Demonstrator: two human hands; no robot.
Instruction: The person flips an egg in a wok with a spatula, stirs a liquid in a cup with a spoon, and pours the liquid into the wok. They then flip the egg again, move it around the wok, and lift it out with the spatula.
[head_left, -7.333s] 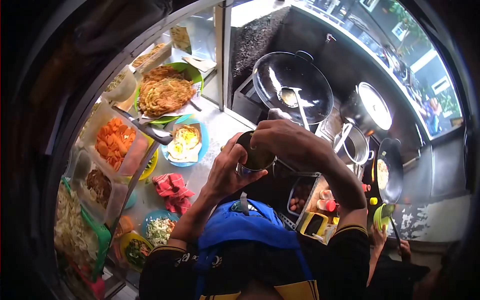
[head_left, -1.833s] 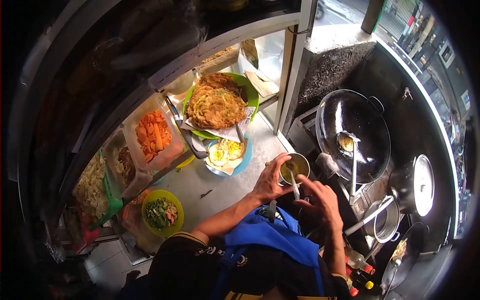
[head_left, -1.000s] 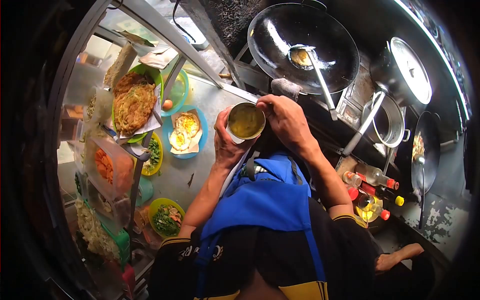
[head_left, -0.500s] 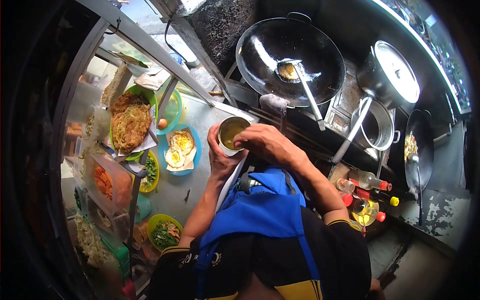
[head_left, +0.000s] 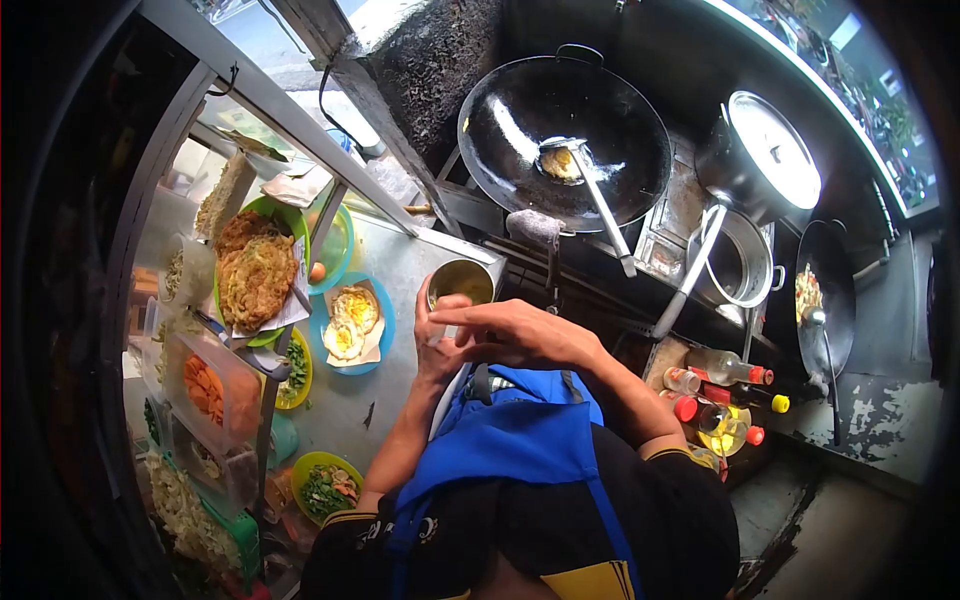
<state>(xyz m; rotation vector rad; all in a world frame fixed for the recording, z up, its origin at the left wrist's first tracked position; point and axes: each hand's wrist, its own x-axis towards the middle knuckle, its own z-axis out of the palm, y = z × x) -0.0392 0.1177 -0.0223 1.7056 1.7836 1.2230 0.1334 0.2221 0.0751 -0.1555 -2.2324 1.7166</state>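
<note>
A metal cup [head_left: 474,280] is held at the counter's right edge, its mouth facing up. My left hand [head_left: 434,335] wraps round its left side and front. Stretched across just below the rim, my right hand [head_left: 535,335] has its fingers extended and apart, the fingertips overlapping my left hand. Left of the cup, a blue plate [head_left: 388,318] carries two fried eggs [head_left: 354,322] on paper. A large black wok [head_left: 510,155] lies beyond my hands, with a small piece of egg [head_left: 561,164] and a long-handled spatula [head_left: 606,214] in it.
Omelettes [head_left: 258,275] sit on a green plate at left, near bowls of chopped greens [head_left: 328,490] and a tub of orange pieces [head_left: 204,390]. On the right are a lidded pot [head_left: 765,150], a saucepan [head_left: 752,285], a smaller wok [head_left: 838,320] and several bottles [head_left: 725,367].
My right hand has come out of the cup's mouth toward me, its fingers straightening across my left hand. The cup stays in my left hand. The whole view has shifted slightly.
</note>
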